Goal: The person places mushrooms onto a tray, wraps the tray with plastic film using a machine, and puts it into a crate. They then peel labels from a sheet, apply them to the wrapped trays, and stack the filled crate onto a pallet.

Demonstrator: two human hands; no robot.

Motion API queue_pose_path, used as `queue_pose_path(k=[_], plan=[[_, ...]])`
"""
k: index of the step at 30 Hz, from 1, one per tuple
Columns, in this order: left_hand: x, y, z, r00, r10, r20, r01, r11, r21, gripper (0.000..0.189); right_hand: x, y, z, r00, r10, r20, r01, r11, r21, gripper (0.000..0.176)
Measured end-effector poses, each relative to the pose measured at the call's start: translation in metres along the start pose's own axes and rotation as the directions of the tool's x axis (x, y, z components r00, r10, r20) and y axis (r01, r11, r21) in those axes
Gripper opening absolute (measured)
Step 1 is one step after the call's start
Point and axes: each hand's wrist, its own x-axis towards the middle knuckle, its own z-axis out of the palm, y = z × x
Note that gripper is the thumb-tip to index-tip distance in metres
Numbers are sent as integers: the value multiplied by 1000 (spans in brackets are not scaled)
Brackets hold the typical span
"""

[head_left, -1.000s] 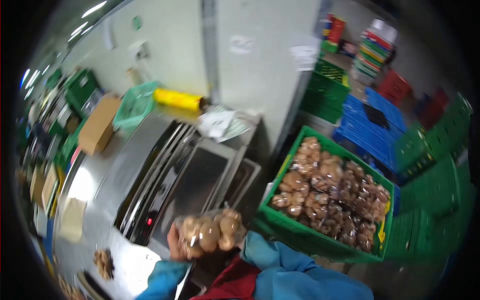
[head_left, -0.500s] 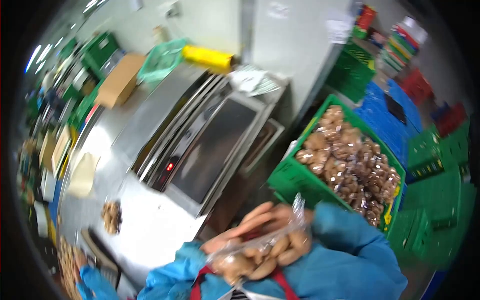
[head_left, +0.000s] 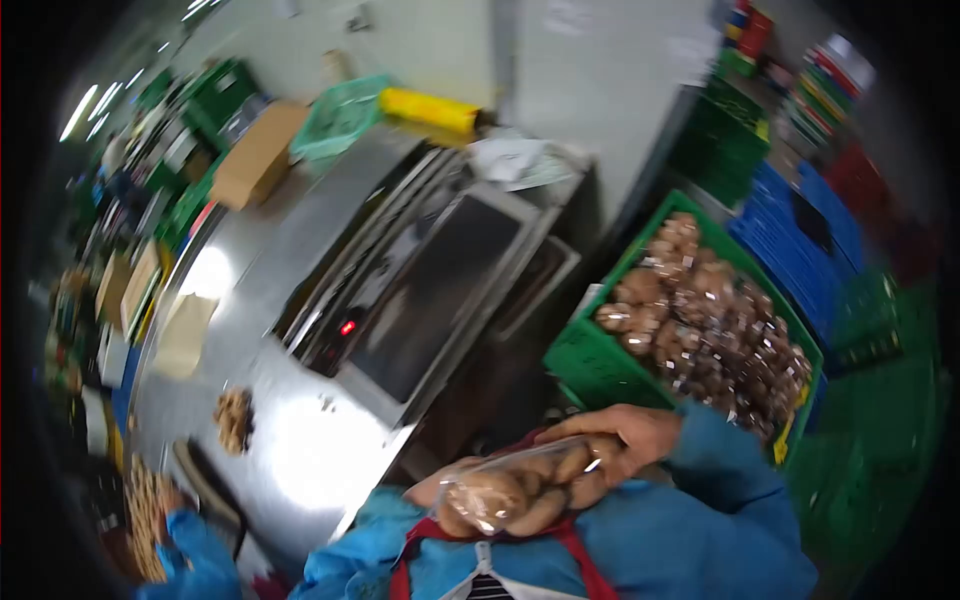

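Note:
A clear plastic bag of brown mushrooms [head_left: 520, 492] lies in front of my chest, its film drawn tight and shiny. My right hand [head_left: 632, 436] grips the bag's right end with the fingers curled over it. Behind the bag's left end is my left hand [head_left: 438, 482], mostly hidden by the bag, so its fingers do not show clearly. To the right stands a green crate [head_left: 610, 372] filled with bagged mushrooms [head_left: 700, 320]. A sealing machine with a dark plate [head_left: 435, 300] and a red light sits ahead on the metal table.
On the metal table [head_left: 290, 240] are a small mushroom clump [head_left: 234, 420], a cream sheet [head_left: 186, 335], a cardboard box [head_left: 260, 155], a green basket [head_left: 340, 115] and a yellow roll [head_left: 430, 110]. A co-worker's hand [head_left: 172, 500] is at lower left. Blue and green crates stand at right.
My right hand has come round onto the bag's right end. The loose film that stood up there is now folded down. My left hand has slipped behind the bag. The view has shifted slightly.

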Motion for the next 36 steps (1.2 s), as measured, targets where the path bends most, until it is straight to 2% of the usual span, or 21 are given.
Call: queue_pose_path(k=[1,4,5,6,8,9,11,13,15,17,19,20,21,23,24,25,29,31,32,34,36], plan=[[5,3,4,995,-28,-95,22,998,-64,71,-11,23,7,976,-111,-187,149,968,203,78],[31,16,26,851,-159,-501,-45,928,-371,72,-29,51,25,880,-67,-470,268,887,375,63],[34,16,0,936,-194,-294,102,948,-301,66,-22,67,33,767,-105,-633,426,821,381,55],[45,13,-10,953,-198,-231,208,978,20,62,-21,81,31,700,-63,-712,519,729,446,54],[66,1,-15,936,-291,-198,336,907,256,56,-36,85,28,590,64,-805,640,570,515,55],[80,-5,-13,915,-342,-213,379,909,170,52,-46,91,23,534,62,-843,714,501,489,58],[115,-23,-5,904,-349,-249,362,932,9,45,-69,92,12,262,-164,-951,824,551,132,50],[152,-53,12,893,-319,-317,306,948,-93,42,-96,66,0,79,-294,-953,589,785,-194,55],[185,-86,27,931,-286,-225,292,956,-6,42,-141,42,-27,133,-128,-983,476,878,-50,56],[213,-126,19,989,-143,-28,139,863,486,48,-190,34,-67,241,-20,-970,398,914,80,56],[235,-129,6,970,124,207,-237,322,917,55,-233,83,-133,238,-139,-961,234,969,-82,57],[244,-125,4,963,89,256,-262,61,963,62,-236,85,-151,255,-139,-957,233,969,-79,57],[252,-124,-1,968,90,236,-241,58,969,62,-237,87,-165,348,-171,-922,90,985,-149,59],[264,-132,-19,959,-23,284,-279,-269,922,65,-226,102,-194,534,-161,-830,-149,949,-279,62],[265,-136,-27,971,-50,232,-236,-316,919,70,-212,106,-203,609,-167,-775,-135,941,-309,62],[268,-135,-30,976,-48,213,-217,-318,923,70,-196,109,-210,679,-174,-713,-118,933,-339,62],[266,-134,-30,983,-109,151,-178,-321,930,73,-152,134,-225,746,-75,-662,-246,892,-379,60],[264,-135,-29,986,-106,126,-151,-269,951,72,-143,145,-211,560,-310,-768,-364,741,-564,56],[264,-134,-27,988,-97,117,-139,-266,954,70,-142,148,-205,504,-486,-714,-404,598,-692,51],[265,-137,-30,986,-93,136,-152,-193,969,71,-130,159,-191,382,-556,-738,-474,568,-673,46],[263,-149,-46,983,-17,182,-183,-52,982,70,-123,170,-184,353,-570,-742,-509,548,-663,42]])
